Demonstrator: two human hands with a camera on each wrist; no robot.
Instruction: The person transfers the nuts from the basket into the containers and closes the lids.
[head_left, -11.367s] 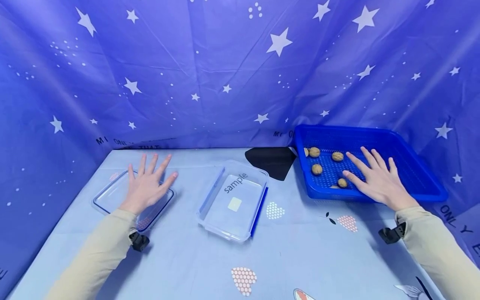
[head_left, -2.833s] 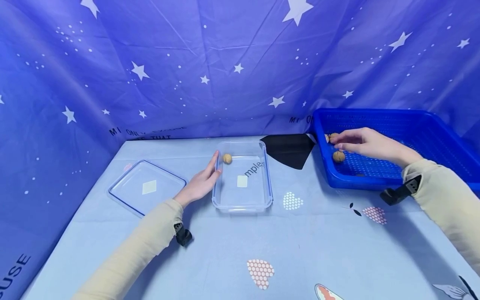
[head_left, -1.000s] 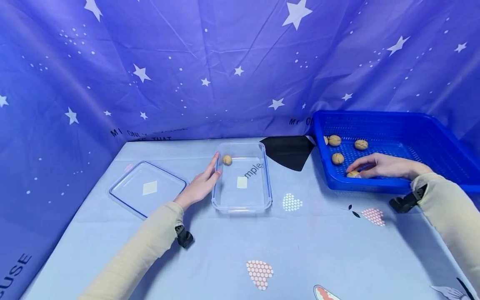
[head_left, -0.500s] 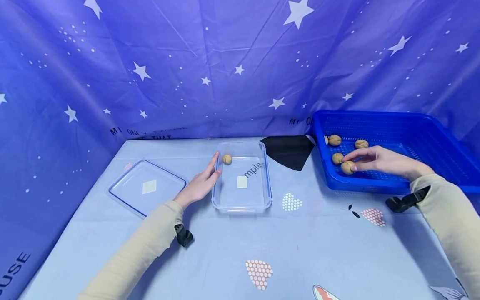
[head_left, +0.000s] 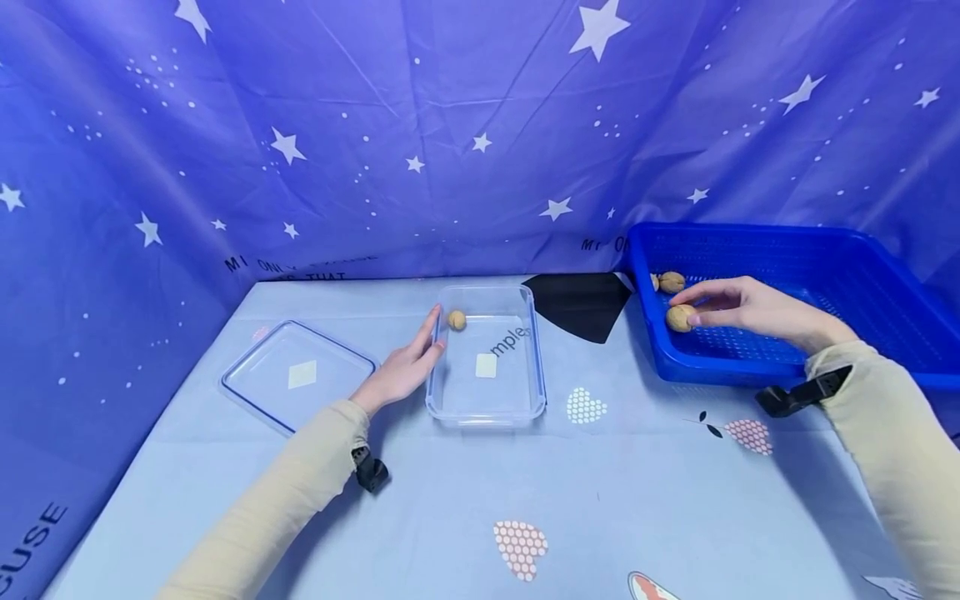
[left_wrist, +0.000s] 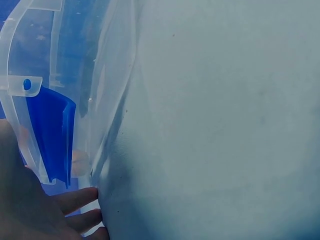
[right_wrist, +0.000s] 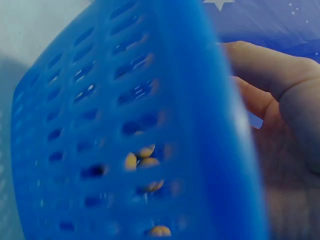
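Observation:
My left hand (head_left: 401,367) lies along the left side of a clear plastic container (head_left: 486,414), its fingers extended against the wall. One walnut (head_left: 457,320) sits inside, near the back left corner. In the left wrist view, a blue latch (left_wrist: 50,130) hangs from the container close to the fingers. At the right, my right hand (head_left: 757,312) reaches over a blue perforated basket (head_left: 742,372) and pinches a walnut (head_left: 680,317) between thumb and fingers. More walnuts (head_left: 672,282) lie at the basket's left end, partly covered by this hand. The basket wall blocks much of the right wrist view.
A clear lid (head_left: 258,367) with a blue seal lies flat to the left of the container, overlapped by my left forearm. A patterned blue cloth (head_left: 570,508) covers the table. A starry curtain (head_left: 450,125) hangs behind.
My right hand has taken a walnut from the basket's front, lifted it and moved left and back. Since the oldest frame, my left hand left the lid, and a walnut entered the straightened container.

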